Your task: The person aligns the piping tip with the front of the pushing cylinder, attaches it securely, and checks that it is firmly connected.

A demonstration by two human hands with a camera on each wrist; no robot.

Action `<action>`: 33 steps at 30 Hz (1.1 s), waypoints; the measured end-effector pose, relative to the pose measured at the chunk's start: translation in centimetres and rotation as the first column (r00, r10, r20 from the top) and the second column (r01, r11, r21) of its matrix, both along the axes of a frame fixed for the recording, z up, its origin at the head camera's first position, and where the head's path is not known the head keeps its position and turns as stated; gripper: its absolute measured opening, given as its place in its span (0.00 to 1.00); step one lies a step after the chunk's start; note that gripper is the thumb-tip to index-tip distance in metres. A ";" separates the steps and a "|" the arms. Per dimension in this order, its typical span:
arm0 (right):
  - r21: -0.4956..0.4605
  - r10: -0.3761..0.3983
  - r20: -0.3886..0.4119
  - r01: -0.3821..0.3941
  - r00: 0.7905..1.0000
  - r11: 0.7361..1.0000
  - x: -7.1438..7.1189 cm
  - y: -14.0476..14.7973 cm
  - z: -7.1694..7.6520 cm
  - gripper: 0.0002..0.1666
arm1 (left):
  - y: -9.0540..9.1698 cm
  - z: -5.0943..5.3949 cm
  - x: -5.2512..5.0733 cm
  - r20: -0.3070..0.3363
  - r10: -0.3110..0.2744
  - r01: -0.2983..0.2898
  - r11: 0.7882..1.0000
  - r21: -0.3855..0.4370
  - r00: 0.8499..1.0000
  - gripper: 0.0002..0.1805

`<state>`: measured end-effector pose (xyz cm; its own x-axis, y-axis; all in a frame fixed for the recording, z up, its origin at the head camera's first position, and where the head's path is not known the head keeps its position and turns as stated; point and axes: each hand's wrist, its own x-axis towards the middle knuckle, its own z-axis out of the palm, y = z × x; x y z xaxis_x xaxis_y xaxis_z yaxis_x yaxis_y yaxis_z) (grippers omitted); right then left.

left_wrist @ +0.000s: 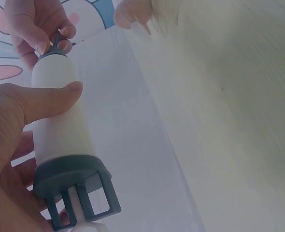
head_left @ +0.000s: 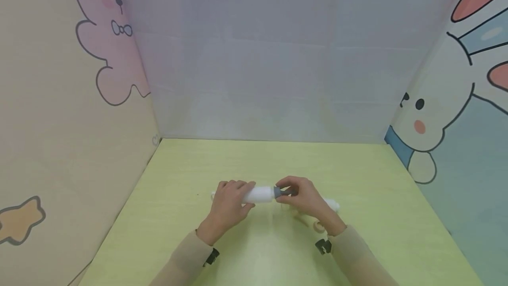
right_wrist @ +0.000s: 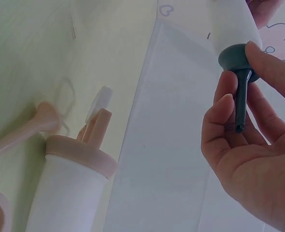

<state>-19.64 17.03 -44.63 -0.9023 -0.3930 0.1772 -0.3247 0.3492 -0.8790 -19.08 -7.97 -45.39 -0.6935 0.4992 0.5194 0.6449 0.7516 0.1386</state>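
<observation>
My left hand grips a white tube that lies level above the table, thumb along its side. A dark green cap with slotted bars closes the tube's end nearest the left wrist camera. At the other end is a dark green nozzle cap with a thin spout. My right hand pinches this nozzle cap between thumb and fingers, with the spout pointing toward the palm. In the right wrist view the cap sits against the tube's end; whether it is fastened cannot be seen.
A second white tube with a peach barred cap lies on the yellow-green table below my right forearm. Near it lie a peach nozzle and a peach ring. Walls with cartoon animals enclose the table.
</observation>
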 end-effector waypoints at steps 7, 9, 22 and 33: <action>-0.023 -0.006 0.028 0.006 1.000 1.000 0.2 -0.1 -0.1 0.19 | 0.1 -0.2 -0.2 -0.013 0.007 -0.007 1.000 -0.003 1.000 0.28; -0.021 -0.013 0.033 0.014 0.999 1.000 0.2 -0.2 -0.1 0.19 | 0.2 -0.1 -0.3 -0.012 0.006 -0.006 1.000 -0.005 1.000 0.28; 0.025 -0.021 0.035 0.020 0.999 0.999 1.4 -0.6 2.6 0.15 | 0.6 0.1 -0.6 -0.027 -0.012 0.011 1.000 -0.008 1.000 0.28; 0.006 0.001 0.066 -0.002 0.998 1.000 1.6 -0.6 3.2 0.17 | 0.5 -0.1 -0.7 -0.013 -0.008 0.008 0.999 -0.031 1.000 0.27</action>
